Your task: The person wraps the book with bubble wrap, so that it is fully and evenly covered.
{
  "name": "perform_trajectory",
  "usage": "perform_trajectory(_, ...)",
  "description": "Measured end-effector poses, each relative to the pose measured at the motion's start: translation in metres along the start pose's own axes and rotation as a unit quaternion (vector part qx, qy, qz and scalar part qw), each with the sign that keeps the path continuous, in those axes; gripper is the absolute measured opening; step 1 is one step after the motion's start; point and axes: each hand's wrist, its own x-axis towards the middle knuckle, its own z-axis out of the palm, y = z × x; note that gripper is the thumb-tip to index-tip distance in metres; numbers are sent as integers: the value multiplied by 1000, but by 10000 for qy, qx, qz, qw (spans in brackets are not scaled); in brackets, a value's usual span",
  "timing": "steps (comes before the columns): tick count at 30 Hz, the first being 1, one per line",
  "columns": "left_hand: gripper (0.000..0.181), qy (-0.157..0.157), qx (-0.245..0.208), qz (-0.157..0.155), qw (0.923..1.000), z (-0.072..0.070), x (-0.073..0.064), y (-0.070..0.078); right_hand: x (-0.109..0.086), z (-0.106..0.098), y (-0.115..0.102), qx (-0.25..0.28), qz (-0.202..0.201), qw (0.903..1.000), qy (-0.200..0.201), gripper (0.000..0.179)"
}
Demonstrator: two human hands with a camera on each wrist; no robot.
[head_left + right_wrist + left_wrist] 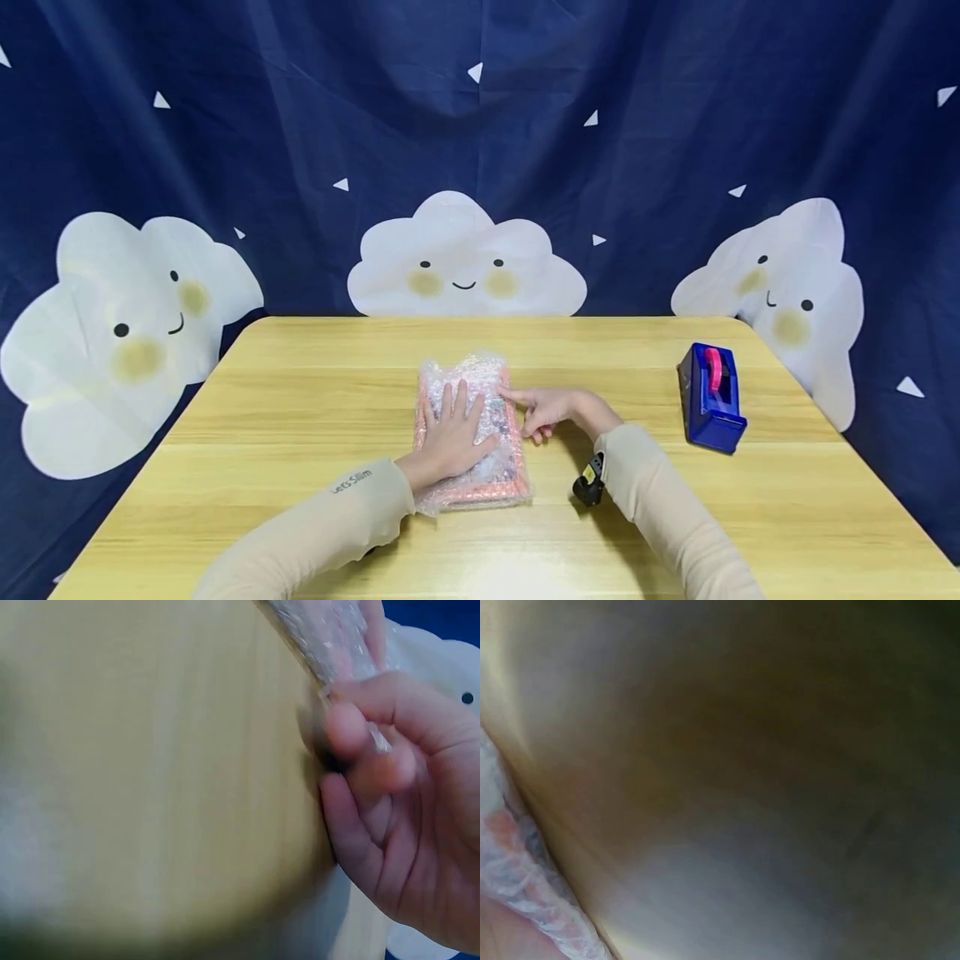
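Note:
A flat rectangular item in clear bubble wrap (489, 477), with a pink-orange border showing through, lies on the wooden table. My left hand (452, 437) rests on top of it, fingers spread. At its right edge is my right hand (551, 408), one finger reaching onto the wrapped face and the others curled beside it. In the right wrist view, the right hand (409, 780) pinches the wrapped edge, and a shiny clear bit shows between its fingertips; whether this is wrap or tape I cannot tell. The left wrist view is dark and blurred, with the wrapped edge (525, 877) at lower left.
A blue tape dispenser (708, 408) with a pink tape core stands on the right side of the wooden table (315, 400). A dark blue curtain (480, 150) with smiling clouds hangs behind the table's far edge. A black wrist camera (589, 482) sits at the right sleeve.

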Motion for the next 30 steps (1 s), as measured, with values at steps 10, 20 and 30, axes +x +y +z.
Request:
perform_trajectory(10,75,10,80,-29,10000,2,-2,-3,-1,9,-2,-384,-205,9981,442,88)
perform_trajectory(20,75,37,57,16,10000,4,-1,-1,-4,19,-7,-1054,7,9893,1011,81)
perform_trajectory(30,69,-3,43,42,10000,3,1,-1,-4,20,-7,-1398,-98,9817,1289,87)
